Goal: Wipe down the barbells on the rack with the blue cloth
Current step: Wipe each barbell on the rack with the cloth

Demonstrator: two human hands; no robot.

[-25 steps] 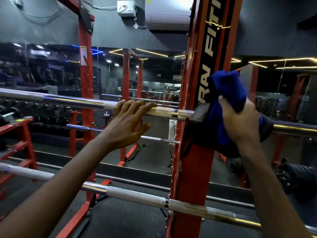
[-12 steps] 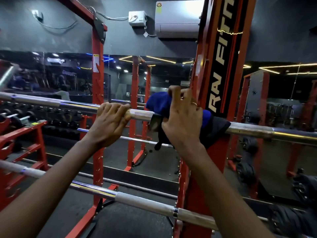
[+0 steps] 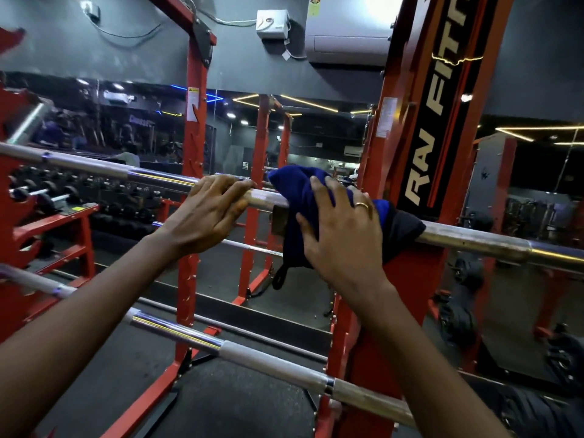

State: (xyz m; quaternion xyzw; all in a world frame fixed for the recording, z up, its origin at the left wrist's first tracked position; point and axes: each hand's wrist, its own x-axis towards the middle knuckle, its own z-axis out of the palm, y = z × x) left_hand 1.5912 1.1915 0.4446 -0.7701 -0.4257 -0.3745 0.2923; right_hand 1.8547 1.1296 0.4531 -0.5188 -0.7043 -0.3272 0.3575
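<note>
The right hand (image 3: 344,235) has slid the blue cloth (image 3: 300,197) leftward along the upper bar (image 3: 474,240) — a sec ago it was on the far side of the red rack post (image 3: 426,147), now it's just inside it, w/ fingers curled over the bunched cloth and pressing it onto the steel. The left hand (image 3: 208,213) rests on the same bar just beside the cloth, fingers laid fairly straight over the top, steadying it. That stretch near the post looks covered — the left length and the lower bar (image 3: 268,365) prob. still need wiping.
</note>
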